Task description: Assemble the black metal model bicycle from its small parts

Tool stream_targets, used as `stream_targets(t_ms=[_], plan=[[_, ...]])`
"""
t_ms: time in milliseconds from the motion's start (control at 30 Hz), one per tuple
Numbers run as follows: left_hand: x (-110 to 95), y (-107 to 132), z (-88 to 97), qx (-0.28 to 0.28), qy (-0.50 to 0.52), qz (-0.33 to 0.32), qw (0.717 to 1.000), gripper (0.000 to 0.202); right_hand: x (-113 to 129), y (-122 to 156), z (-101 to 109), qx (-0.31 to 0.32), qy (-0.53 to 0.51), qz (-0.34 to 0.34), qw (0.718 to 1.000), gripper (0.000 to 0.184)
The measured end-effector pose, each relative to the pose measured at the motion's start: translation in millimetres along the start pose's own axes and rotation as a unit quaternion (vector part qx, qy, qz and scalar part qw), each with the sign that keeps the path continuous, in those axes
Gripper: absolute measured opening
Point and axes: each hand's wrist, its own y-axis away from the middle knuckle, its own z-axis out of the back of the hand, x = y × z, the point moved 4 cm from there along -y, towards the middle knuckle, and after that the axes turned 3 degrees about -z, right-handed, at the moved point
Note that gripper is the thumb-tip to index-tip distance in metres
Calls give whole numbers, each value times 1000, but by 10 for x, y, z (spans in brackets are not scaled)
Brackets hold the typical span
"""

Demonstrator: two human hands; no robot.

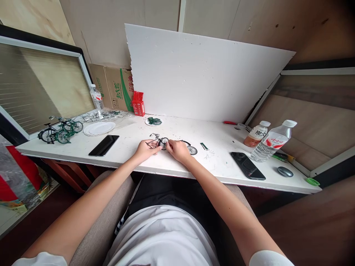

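Note:
Near the front edge of the white table, my left hand (146, 150) is closed around a small black model bicycle frame with handlebars (154, 136). A spoked wheel (164, 143) sits at the front of that model, between my two hands. My right hand (177, 149) pinches at the wheel's side; its fingertips partly cover the wheel. Just beyond my right hand lie a loose spoked wheel (192, 150) and a dark curved part (186, 142). Farther right is a small green part (204, 146).
Model bicycles (62, 130) stand at the left, near white plates (99, 128) and a phone (104, 145). A small dish (146, 122) holds green parts. At the right are another phone (247, 165), a mouse (285, 171), a water bottle (273, 142) and a drink bottle (256, 133).

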Motion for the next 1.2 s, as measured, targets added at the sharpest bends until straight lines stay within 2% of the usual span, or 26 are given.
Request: stream_targets(t_ms=[167,367,567,800,1033,1200], plan=[[7,-5,6,0,1,0,1000,51,10,19,30,-2,-15,2,1000,43],[-7,5,8,-11,15,9,1000,51,34,50,75,-7,-43,3,999,17],[-3,5,8,-7,10,6,1000,49,13,41,55,-9,-58,16,998,14],[-35,31,3,-1,-5,5,1000,47,-11,18,47,-14,-74,35,997,24],[-68,67,30,-6,-7,35,999,42,-11,30,83,-18,-93,51,994,35],[-61,79,20,-17,-21,48,998,42,-1,37,107,1,-104,37,994,33]])
